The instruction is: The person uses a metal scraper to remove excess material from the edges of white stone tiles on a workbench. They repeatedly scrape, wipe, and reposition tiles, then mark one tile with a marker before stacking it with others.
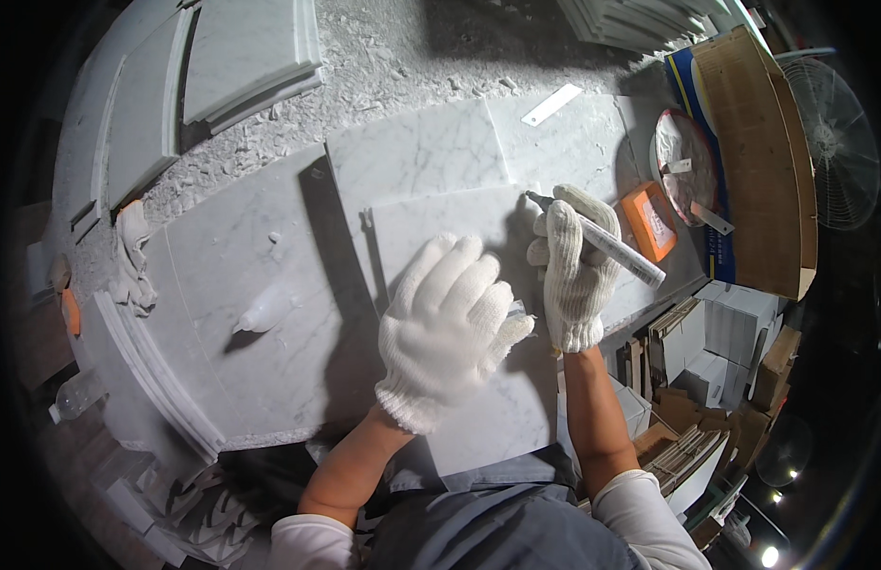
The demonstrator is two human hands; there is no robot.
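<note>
White knit gloves cover both of my hands. My left hand (448, 328) rests palm down on a white, grey-veined marble slab (497, 413), its fingers stretched forward. A small pale item (518, 309) shows beside its thumb, too little of it visible to name. My right hand (578, 266) is closed around a marker pen (623, 249) with a white barrel. The dark tip points up and left, close to the slab's far edge; I cannot tell whether it touches. The slab overlaps another marble piece (412, 142) behind it.
A white plastic bottle (266, 311) lies at left. An orange box (649, 221), a round reddish-rimmed disc (685, 157) and a cardboard box (756, 161) stand right. Moulded marble panels (246, 57) lean far left, beside stone debris (383, 47). A flat metal strip (551, 104) lies beyond my hands.
</note>
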